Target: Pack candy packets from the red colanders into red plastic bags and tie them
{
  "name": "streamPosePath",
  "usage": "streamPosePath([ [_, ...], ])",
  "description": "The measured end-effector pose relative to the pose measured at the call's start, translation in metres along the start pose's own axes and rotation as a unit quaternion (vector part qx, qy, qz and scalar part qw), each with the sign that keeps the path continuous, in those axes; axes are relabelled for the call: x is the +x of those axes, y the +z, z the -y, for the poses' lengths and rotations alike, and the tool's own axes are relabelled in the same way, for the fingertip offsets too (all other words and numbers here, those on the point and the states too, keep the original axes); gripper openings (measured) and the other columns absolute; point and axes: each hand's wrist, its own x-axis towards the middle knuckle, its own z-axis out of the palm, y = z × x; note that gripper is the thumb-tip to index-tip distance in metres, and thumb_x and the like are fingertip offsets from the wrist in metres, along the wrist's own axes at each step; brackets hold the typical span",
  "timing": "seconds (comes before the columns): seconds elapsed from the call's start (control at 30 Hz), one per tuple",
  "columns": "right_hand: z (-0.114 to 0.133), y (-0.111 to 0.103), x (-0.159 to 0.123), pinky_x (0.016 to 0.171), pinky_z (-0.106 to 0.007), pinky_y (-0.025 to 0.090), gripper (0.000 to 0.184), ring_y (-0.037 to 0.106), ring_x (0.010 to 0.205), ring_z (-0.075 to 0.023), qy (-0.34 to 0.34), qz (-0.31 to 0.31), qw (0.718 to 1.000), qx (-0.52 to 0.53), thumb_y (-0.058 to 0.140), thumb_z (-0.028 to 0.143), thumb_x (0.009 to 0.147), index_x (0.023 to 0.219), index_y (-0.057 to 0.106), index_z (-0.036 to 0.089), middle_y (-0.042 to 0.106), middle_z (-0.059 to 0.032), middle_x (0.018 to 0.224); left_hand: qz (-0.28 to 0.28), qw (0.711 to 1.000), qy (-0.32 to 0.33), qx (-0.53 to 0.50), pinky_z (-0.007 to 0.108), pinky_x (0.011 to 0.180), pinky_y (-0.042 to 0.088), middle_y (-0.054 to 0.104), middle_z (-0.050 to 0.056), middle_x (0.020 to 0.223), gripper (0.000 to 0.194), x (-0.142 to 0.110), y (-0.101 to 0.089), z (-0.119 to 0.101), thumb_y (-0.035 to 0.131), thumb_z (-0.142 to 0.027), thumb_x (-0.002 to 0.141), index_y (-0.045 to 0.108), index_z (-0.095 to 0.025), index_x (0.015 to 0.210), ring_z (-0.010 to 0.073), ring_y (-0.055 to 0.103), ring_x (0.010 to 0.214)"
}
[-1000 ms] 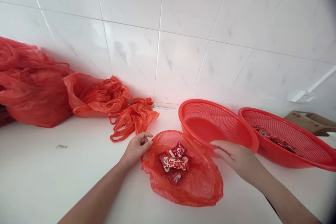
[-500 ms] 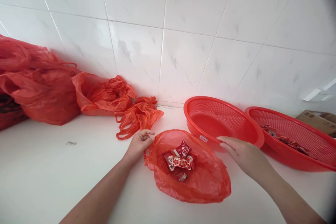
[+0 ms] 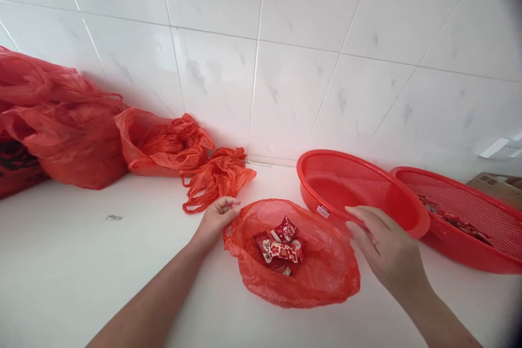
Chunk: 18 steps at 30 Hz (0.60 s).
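An open red plastic bag [image 3: 322, 277] lies on the white counter with several red-and-white wrapped candies [image 3: 281, 244] inside. My left hand [image 3: 216, 218] pinches the bag's left rim with curled fingers. My right hand [image 3: 385, 247] hovers at the bag's right side, fingers stretched out and holding nothing, just in front of an empty red mesh basket [image 3: 359, 187].
A second red mesh basket [image 3: 468, 217] with a few candies stands at the right, a cardboard box [image 3: 495, 187] behind it. Crumpled red bags [image 3: 218, 176] and fuller red bags [image 3: 61, 125] line the tiled wall at left. A small scrap [image 3: 114, 217] lies on the counter.
My right hand has drawn back from the basket's rim toward the bag's right side. The left hand keeps its grip on the bag rim. The view has shifted slightly.
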Motion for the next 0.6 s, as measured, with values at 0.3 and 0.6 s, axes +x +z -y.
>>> streamPosePath([
  [0.3, 0.055, 0.016, 0.013, 0.079, -0.036, 0.052, 0.047, 0.058, 0.103, -0.0246, -0.005, 0.161, 0.987, 0.016, 0.054, 0.042, 0.082, 0.125, 0.048, 0.024, 0.058, -0.0076, 0.117, -0.033, 0.994, 0.001, -0.099, 0.016, 0.039, 0.035, 0.056, -0.006, 0.054, 0.034, 0.001, -0.008, -0.007, 0.073, -0.036, 0.069, 0.057, -0.019, 0.094, 0.0061, 0.048, 0.039],
  [0.6, 0.038, 0.028, 0.002, 0.072, -0.034, 0.052, 0.03, 0.064, 0.092, -0.0234, 0.127, 0.174, 0.974, 0.066, 0.043, 0.023, 0.082, 0.105, 0.061, 0.027, 0.066, -0.0026, 0.111, -0.038, 0.973, 0.019, -0.226, 0.016, 0.052, 0.042, 0.06, -0.005, 0.062, 0.04, 0.004, -0.024, -0.014, 0.073, -0.03, 0.07, 0.057, -0.019, 0.105, 0.0063, 0.055, 0.05],
])
